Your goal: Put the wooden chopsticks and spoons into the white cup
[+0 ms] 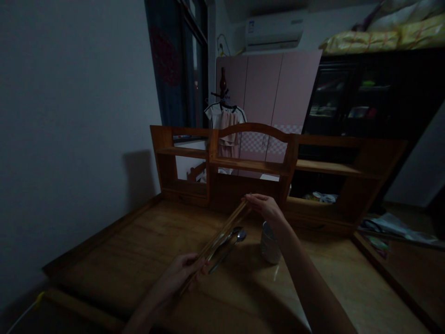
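A bundle of wooden chopsticks [222,229] slants above the desk between my two hands. Wrapped round its lower part is my left hand [187,269], with the near ends sticking out below it. My right hand [262,206] pinches the far ends with its fingertips. Under and beside the bundle, two metal spoons [240,236] lie on the desk, partly covered by the chopsticks. A light grey cup [269,246] stands upright below my right forearm, which hides part of its rim; what is inside it cannot be seen.
The wooden desk [121,250] has a shelf unit [250,164] along its back edge. A white wall [79,116] borders the left side. Behind stand a pink wardrobe [262,88] and a dark cabinet [368,102]. The room is dim.
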`<state>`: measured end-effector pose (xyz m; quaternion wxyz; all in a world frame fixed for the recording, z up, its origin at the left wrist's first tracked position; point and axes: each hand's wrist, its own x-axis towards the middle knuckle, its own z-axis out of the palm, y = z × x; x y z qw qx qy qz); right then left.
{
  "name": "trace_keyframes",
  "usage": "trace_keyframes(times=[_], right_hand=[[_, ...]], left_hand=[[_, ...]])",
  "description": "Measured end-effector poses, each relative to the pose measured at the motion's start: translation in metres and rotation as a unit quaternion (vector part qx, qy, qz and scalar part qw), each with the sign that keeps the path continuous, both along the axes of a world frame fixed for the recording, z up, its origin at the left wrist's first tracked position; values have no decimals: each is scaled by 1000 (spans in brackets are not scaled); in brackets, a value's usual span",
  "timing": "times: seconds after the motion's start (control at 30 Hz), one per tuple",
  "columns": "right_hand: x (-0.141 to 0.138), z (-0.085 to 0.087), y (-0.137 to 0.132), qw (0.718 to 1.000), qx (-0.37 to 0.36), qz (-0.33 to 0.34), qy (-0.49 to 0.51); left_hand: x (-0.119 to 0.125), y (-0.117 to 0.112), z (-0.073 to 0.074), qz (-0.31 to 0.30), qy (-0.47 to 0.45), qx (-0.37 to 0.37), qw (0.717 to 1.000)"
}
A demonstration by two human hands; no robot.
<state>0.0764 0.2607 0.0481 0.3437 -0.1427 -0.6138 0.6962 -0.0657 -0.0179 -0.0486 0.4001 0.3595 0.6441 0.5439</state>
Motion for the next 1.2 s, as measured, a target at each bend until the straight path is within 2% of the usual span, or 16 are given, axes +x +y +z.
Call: trace_keyframes(times=[0.13, 0.27, 0.4, 0.53, 0.67, 0.8, 0.9, 1.0, 1.1, 1.2], right_hand=[[16, 13, 12, 996, -3, -61, 57], [54, 40, 29, 983, 6, -142, 118], [99, 69, 32, 949, 61, -244, 192], [136, 90, 20, 895, 106, -341, 269], [160, 98, 11, 874, 102, -376, 289], [175, 96, 18, 876, 115, -376, 281], [183, 92, 25, 883, 132, -382, 239], [188, 91, 25, 890, 151, -387, 187], [188, 94, 18, 895, 161, -386, 154], [187, 99, 9, 886, 172, -404, 150]], left_hand=[[-7, -6, -5, 24, 43, -12, 999], [-16, -11, -19, 81, 132, -42, 987], [-27, -9, -38, 141, 245, -34, 959], [-31, -5, -50, 139, 338, -26, 931], [-25, -5, -51, 124, 415, -53, 900], [-21, -8, -55, 112, 428, -68, 894], [-18, -10, -58, 110, 429, -66, 894], [-13, -9, -49, 107, 427, -59, 896], [-4, 1, -24, 92, 435, -37, 895], [10, 18, 1, 36, 451, -2, 892]])
